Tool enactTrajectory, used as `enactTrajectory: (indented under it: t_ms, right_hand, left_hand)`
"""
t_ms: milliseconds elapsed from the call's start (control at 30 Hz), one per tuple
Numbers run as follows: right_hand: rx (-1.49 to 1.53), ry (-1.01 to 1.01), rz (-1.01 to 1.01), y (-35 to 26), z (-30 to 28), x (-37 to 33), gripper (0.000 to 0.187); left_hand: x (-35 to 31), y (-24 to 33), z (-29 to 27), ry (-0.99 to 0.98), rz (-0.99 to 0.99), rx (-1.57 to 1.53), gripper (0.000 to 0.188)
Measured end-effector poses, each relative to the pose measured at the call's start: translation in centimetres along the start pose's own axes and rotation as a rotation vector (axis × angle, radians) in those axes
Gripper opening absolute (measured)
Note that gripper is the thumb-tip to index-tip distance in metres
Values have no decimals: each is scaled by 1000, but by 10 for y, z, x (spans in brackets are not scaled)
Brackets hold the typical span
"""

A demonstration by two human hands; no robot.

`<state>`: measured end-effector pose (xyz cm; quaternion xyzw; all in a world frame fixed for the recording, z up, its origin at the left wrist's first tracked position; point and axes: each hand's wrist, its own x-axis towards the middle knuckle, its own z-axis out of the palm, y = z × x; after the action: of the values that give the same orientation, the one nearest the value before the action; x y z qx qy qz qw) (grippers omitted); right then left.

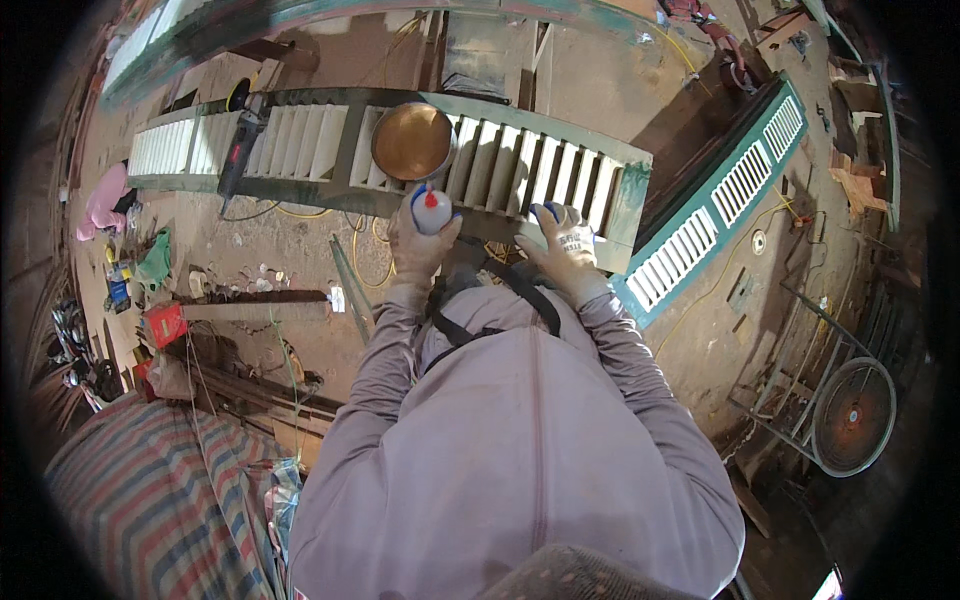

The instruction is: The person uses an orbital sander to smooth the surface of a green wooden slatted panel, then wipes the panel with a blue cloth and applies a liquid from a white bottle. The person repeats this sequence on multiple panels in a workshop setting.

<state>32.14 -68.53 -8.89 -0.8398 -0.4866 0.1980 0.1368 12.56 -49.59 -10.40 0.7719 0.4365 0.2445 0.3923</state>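
Both my hands wear pale gloves with blue fingertips. My left hand (416, 247) is wrapped round a white squeeze bottle (431, 214) with a red tip, held upright beside the near rail of a louvered shutter (335, 195). Just beyond the bottle, a round bowl (378, 150) with brown contents rests on the shutter's slats. My right hand (566, 250) lies at the near edge toward the shutter's right end, thumb and fingers apart, holding nothing that I can see. The shutter has pale slats in a weathered green frame.
An angle grinder (240, 150) lies across the shutter's left part. A green-framed shutter (690, 235) slants at the right. Yellow cords (372, 262) trail over the dirt floor. A wire-wheeled cart (850, 415) stands lower right; striped sheeting (140, 500) covers something lower left.
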Motion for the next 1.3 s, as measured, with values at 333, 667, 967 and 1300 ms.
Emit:
enactTrajectory:
  t_ms: [333,667,967,1300]
  right_hand:
    - [24,252,-21,-17,-23,3,52]
    - [-191,528,-414,-49,-91,38,56]
    - [-261,449,-488,-72,-101,55,75]
    - [-261,46,-364,-50,-32,14,71]
  left_hand:
    - [30,49,-3,-173,48,24,68]
    - [36,45,-8,-160,277,282,63]
    - [21,29,-20,-125,218,414,61]
    - [-34,-32,-43,-126,-121,393,61]
